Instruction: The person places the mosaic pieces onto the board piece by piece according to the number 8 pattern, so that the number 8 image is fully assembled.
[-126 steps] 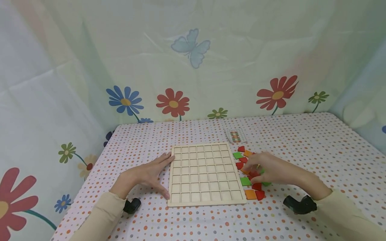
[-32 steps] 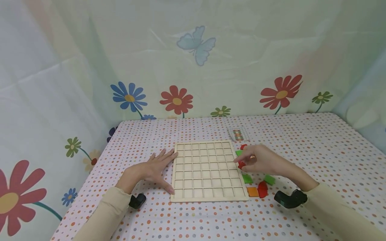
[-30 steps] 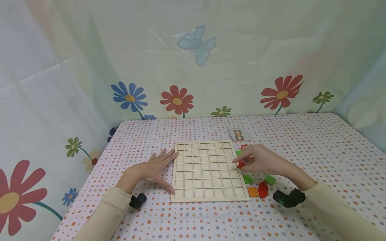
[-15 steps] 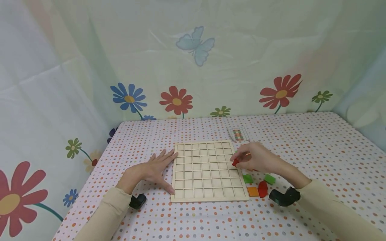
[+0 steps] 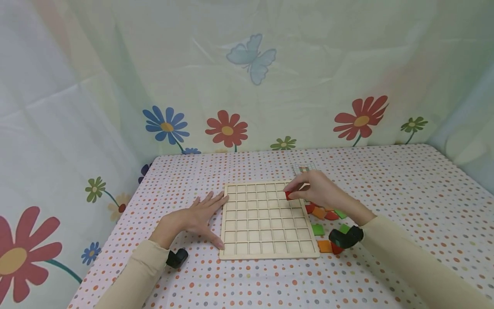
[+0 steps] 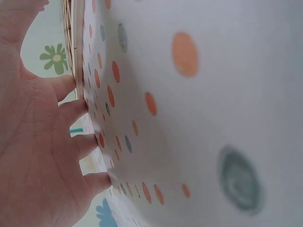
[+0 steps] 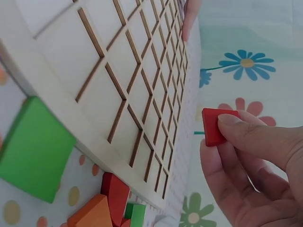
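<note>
My right hand (image 5: 318, 189) pinches a small red tile (image 7: 211, 127) between thumb and fingers, with the other fingers curled below. It is held above the far right part of a pale wooden grid board (image 5: 264, 213), whose visible cells hold no tiles. In the right wrist view the tile is apart from the board. My left hand (image 5: 191, 220) lies spread at the board's left side. Its fingertips and thumb touch that edge, and the left wrist view shows its fingers (image 6: 86, 145) extended down to the cloth.
Loose tiles lie right of the board: green (image 5: 318, 230), orange (image 5: 325, 246) and red (image 5: 337, 248), some under the right forearm. A small patterned card (image 5: 305, 168) lies behind the board, partly covered by the right hand. A floral curtain (image 5: 251, 98) hangs behind the dotted tablecloth.
From the tile pile, my right hand has taken up a red tile and carried it left and away from me, over the board. Some tiles have shifted; the left hand stays at the board's edge.
</note>
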Demonstrator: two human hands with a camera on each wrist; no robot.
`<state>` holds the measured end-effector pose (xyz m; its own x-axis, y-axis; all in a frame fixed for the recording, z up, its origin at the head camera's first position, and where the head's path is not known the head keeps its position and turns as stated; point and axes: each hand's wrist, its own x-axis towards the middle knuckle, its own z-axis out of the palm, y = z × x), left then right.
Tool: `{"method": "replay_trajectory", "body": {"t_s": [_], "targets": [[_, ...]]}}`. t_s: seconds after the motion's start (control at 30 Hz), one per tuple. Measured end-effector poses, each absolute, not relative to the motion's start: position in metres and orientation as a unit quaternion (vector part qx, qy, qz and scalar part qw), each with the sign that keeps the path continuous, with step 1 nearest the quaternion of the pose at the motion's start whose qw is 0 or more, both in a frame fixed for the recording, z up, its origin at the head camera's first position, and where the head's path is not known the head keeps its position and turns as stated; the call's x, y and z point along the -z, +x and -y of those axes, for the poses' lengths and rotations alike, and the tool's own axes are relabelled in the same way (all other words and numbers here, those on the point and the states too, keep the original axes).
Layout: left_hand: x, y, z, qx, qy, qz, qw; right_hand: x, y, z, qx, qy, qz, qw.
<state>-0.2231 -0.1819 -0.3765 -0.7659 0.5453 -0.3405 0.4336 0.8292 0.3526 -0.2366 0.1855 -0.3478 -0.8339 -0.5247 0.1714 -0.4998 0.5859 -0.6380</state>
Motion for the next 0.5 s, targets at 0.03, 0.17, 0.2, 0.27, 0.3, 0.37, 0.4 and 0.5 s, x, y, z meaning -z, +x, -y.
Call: {"method": "replay_trajectory", "body": {"t_s": [0.03, 0.17, 0.2, 0.27, 0.3, 0.37, 0.4, 0.5], "targets": [[0.376, -0.223, 0.182, -0.127, 0.263, -0.931, 0.219, 0.349, -0.24, -0.184, 0.35, -0.285, -0.892, 0.02], [0.376, -0.224, 0.181, -0.126, 0.262, -0.931, 0.22, 0.353, -0.254, -0.177, 0.34, -0.291, -0.894, 0.025], [0.377, -0.224, 0.181, -0.126, 0.262, -0.931, 0.22, 0.354, -0.258, -0.175, 0.341, -0.293, -0.893, 0.028], [0.377, -0.224, 0.181, -0.125, 0.261, -0.931, 0.221, 0.357, -0.264, -0.17, 0.342, -0.299, -0.89, 0.03], [0.377, -0.224, 0.182, -0.124, 0.261, -0.931, 0.221, 0.358, -0.267, -0.167, 0.345, -0.301, -0.889, 0.033], [0.378, -0.224, 0.182, -0.122, 0.262, -0.932, 0.22, 0.361, -0.272, -0.163, 0.349, -0.299, -0.887, 0.039], [0.378, -0.224, 0.182, -0.122, 0.261, -0.932, 0.219, 0.361, -0.274, -0.161, 0.349, -0.298, -0.887, 0.042], [0.378, -0.225, 0.181, -0.121, 0.262, -0.932, 0.218, 0.363, -0.279, -0.155, 0.347, -0.297, -0.888, 0.049]]}}
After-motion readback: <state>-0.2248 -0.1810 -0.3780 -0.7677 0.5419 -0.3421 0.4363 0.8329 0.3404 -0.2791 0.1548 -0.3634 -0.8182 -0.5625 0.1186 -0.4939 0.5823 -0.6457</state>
